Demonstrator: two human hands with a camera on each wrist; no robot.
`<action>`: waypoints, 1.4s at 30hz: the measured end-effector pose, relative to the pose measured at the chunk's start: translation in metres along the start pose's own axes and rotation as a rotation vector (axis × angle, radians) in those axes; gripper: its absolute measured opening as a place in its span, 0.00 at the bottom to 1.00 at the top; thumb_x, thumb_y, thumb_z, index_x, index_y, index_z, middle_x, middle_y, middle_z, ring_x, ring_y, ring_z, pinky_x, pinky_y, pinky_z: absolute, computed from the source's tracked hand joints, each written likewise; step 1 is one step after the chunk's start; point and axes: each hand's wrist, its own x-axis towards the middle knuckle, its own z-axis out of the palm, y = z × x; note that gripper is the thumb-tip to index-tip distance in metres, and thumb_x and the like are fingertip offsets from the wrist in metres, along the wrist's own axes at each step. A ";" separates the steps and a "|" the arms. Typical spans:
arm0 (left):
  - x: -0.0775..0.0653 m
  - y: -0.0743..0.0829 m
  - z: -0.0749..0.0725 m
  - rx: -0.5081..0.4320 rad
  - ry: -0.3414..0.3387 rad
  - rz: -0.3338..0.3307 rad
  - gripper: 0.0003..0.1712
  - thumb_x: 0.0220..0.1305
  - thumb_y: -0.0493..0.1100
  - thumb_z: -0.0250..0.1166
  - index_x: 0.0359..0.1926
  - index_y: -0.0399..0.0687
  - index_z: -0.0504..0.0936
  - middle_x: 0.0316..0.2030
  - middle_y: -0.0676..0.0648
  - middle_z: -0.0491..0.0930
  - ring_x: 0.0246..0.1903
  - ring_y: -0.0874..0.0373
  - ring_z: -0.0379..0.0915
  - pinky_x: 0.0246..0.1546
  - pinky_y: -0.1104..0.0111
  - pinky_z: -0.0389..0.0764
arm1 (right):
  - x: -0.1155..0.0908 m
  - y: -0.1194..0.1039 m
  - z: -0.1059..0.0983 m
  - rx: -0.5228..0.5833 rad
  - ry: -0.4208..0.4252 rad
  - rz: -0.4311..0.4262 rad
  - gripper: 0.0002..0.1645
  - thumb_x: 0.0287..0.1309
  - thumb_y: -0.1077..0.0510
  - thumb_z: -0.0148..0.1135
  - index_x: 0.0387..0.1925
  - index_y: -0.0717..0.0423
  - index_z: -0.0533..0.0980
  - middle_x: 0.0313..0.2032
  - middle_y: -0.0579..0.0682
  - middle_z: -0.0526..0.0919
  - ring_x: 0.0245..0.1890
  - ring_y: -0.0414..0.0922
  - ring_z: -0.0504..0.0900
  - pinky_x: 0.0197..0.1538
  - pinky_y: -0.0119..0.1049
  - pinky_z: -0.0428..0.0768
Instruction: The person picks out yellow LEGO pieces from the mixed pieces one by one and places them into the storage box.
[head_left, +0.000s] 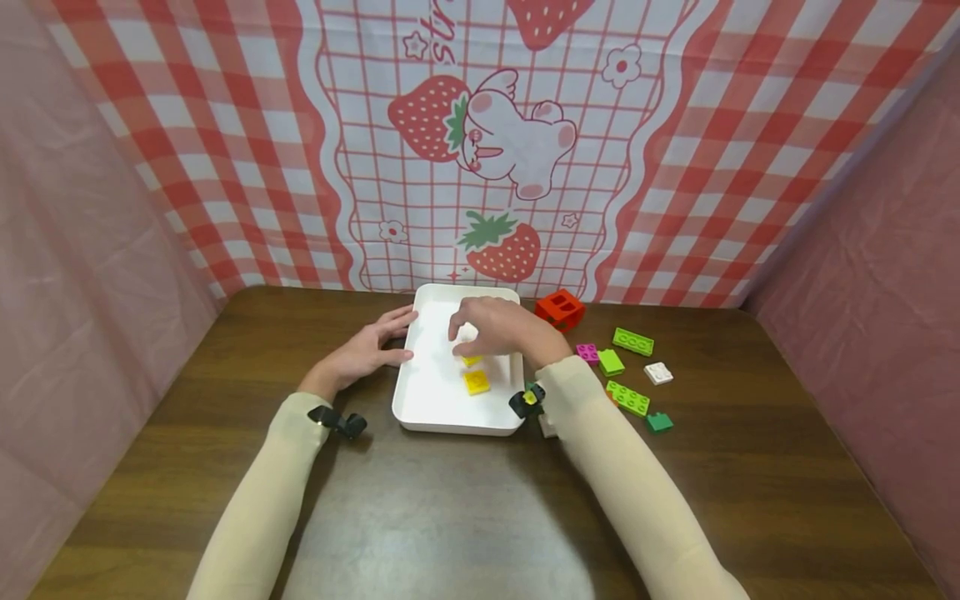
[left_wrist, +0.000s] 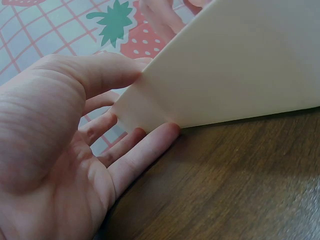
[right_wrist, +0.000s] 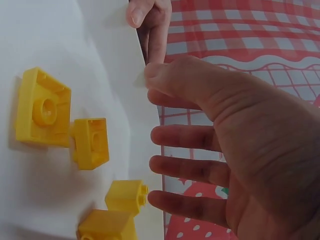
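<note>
A white tray [head_left: 435,400] stands on the table near the patterned cloth. My left hand [head_left: 365,354] lies against its left side, with the thumb near the rim and fingertips touching the outer wall [left_wrist: 235,70]. Over the tray's far half hovers my right hand [head_left: 495,327]; thumb and fingers [right_wrist: 190,137] are spread apart, nothing between them. Several yellow bricks lie in the tray, among them a square one [head_left: 476,382] with its hollow underside [right_wrist: 45,107] showing in the right wrist view, a smaller one [right_wrist: 92,144] and a studded one [right_wrist: 125,196] close by the fingertips.
Right of the tray lie a red hollow block [head_left: 560,309], a magenta brick [head_left: 587,354], several lime bricks [head_left: 628,398], a white brick [head_left: 658,372] and a dark green one [head_left: 660,422]. Another white piece [head_left: 547,427] is partly covered by the right sleeve. A checked strawberry cloth [head_left: 480,250] hangs behind.
</note>
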 end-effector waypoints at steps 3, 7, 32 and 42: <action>0.000 0.001 0.000 0.000 0.000 0.001 0.49 0.80 0.40 0.71 0.91 0.43 0.55 0.94 0.41 0.43 0.89 0.31 0.53 0.88 0.34 0.58 | 0.000 -0.001 0.000 -0.021 0.024 -0.013 0.18 0.74 0.46 0.75 0.61 0.43 0.90 0.64 0.51 0.87 0.59 0.51 0.84 0.69 0.52 0.86; 0.000 0.001 0.000 0.000 -0.003 0.002 0.49 0.80 0.40 0.70 0.91 0.43 0.55 0.94 0.41 0.42 0.89 0.31 0.53 0.88 0.34 0.58 | -0.001 -0.002 0.001 -0.037 0.066 -0.033 0.20 0.74 0.45 0.75 0.63 0.43 0.89 0.66 0.51 0.87 0.63 0.52 0.84 0.71 0.53 0.86; 0.000 -0.001 0.001 0.011 -0.011 0.026 0.48 0.81 0.39 0.69 0.91 0.42 0.55 0.94 0.40 0.43 0.88 0.30 0.54 0.87 0.34 0.60 | -0.017 0.005 0.010 -0.046 0.196 -0.008 0.27 0.73 0.42 0.76 0.69 0.41 0.87 0.80 0.52 0.78 0.80 0.56 0.76 0.76 0.61 0.82; 0.002 -0.002 0.000 0.007 -0.001 0.016 0.48 0.80 0.39 0.70 0.91 0.42 0.55 0.94 0.41 0.43 0.89 0.31 0.53 0.88 0.35 0.59 | -0.028 0.008 0.012 -0.043 0.230 0.010 0.28 0.71 0.43 0.78 0.69 0.42 0.87 0.79 0.52 0.79 0.78 0.56 0.78 0.73 0.59 0.85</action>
